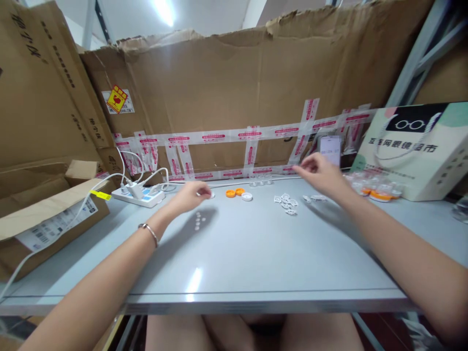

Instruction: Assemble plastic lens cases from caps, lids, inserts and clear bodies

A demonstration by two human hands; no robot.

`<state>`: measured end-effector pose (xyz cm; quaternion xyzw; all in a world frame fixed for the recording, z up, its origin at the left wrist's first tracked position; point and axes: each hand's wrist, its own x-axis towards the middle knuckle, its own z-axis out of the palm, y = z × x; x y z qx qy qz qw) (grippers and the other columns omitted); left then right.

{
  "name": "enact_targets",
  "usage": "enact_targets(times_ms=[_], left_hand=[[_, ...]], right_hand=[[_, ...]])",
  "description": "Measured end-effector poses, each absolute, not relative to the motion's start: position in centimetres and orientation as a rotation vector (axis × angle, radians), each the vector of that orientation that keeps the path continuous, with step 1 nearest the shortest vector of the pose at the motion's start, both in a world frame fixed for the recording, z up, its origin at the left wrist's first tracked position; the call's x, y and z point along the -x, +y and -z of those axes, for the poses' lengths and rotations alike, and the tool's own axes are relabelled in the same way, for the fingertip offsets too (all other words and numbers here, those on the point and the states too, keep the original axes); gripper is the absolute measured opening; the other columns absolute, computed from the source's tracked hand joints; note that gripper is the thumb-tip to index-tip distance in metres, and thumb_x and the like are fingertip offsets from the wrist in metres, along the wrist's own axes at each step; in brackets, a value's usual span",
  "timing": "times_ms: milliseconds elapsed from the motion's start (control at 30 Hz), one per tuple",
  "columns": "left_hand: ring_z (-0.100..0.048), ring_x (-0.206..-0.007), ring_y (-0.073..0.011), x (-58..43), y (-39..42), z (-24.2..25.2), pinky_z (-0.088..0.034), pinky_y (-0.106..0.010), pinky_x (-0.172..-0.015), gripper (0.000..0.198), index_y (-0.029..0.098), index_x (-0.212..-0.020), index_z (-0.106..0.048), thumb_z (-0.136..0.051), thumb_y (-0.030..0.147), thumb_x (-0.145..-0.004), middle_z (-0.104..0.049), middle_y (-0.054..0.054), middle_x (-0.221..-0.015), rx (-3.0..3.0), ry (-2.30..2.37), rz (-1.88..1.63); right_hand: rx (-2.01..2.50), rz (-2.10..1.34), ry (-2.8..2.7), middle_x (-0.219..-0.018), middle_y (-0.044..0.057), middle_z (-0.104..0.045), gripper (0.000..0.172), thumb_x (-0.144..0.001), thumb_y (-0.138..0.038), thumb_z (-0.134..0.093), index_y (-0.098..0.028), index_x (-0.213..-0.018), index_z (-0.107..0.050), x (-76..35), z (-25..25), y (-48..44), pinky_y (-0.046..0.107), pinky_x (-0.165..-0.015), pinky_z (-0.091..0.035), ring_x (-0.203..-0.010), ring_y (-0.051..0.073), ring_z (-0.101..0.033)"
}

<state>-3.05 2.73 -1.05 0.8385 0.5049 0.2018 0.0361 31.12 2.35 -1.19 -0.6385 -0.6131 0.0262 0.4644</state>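
Person's left hand (195, 194) low over the tabletop (237, 253), fingers drawn together; a white round piece (212, 194) shows right at the fingertips, cannot tell whether grasped. Right hand (313, 170) raised off the surface before a lit phone (331, 150), fingers loosely bent; cannot tell whether they grasp anything. Caps shallow, round, ridged at the side: two orange caps (230, 193), one white cap (246, 197), grouped just beyond the left fingertips, toward mid-table. Small pale discs (198, 224), five counted, below the left hand. White openwork pieces (285, 205), roughly six, overlapping, exact count uncertain, nearer the right hand. Smooth surface runs from these groups to the straight front edge; power strip (139, 195) bounds the left, paper bag (409, 151) the right, taped cardboard (226, 97) the back.
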Motion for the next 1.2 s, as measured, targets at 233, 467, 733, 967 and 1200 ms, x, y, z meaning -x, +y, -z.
enact_targets(times_ms=[233,467,733,967,1200], left_hand=[[-0.059,-0.068,-0.0167,-4.3,1.7,2.7,-0.043,-0.025,-0.061,0.014,0.018,-0.08,-0.064,-0.055,0.015,-0.07,-0.066,-0.004,-0.076,-2.63,1.075,-0.465],[-0.062,-0.074,-0.0176,-3.6,3.0,1.2,-0.045,-0.026,-0.065,0.019,0.017,-0.086,-0.063,-0.057,0.029,-0.073,-0.068,-0.007,-0.083,-2.542,1.122,-0.519],[-0.059,-0.076,-0.0163,7.7,4.9,-2.9,-0.044,-0.022,-0.065,0.025,0.015,-0.081,-0.065,-0.056,0.035,-0.069,-0.067,-0.003,-0.081,-2.434,1.535,0.003],[-0.061,-0.075,-0.0172,11.6,6.3,-0.8,-0.044,-0.021,-0.064,0.022,0.018,-0.079,-0.068,-0.059,0.031,-0.064,-0.07,-0.002,-0.081,-2.396,1.553,0.165],[-0.059,-0.091,-0.0228,9.5,6.7,1.0,-0.044,-0.028,-0.079,0.032,0.012,-0.097,-0.061,-0.049,0.03,-0.074,-0.065,-0.011,-0.102,-2.549,1.716,-0.147]], right_hand=[[1.291,-0.236,-1.918,-0.056,-0.006,-0.041,0.019,-0.075,-0.037,-0.055,-0.022,-0.074,-0.043,-26.6,3.6,2.2,0.026,-0.053,-0.032,-0.051,0.012,-0.039],[1.285,-0.363,-1.984,-0.056,-0.005,-0.042,0.018,-0.075,-0.038,-0.053,-0.022,-0.074,-0.045,-26.1,4.2,1.9,0.025,-0.05,-0.031,-0.05,0.011,-0.039],[1.268,-0.718,-2.031,-0.063,-0.001,-0.051,0.024,-0.075,-0.041,-0.052,-0.017,-0.074,-0.054,-24.1,4.2,0.8,0.025,-0.053,-0.034,-0.056,0.011,-0.044],[1.241,-0.818,-2.085,-0.068,0.0,-0.055,0.024,-0.075,-0.04,-0.053,-0.017,-0.079,-0.057,-23.4,5.3,1.0,0.026,-0.059,-0.039,-0.061,0.012,-0.049],[1.248,-0.782,-2.118,-0.07,0.001,-0.056,0.023,-0.075,-0.038,-0.053,-0.016,-0.08,-0.058,-23.3,5.3,0.9,0.027,-0.061,-0.039,-0.064,0.013,-0.049]])
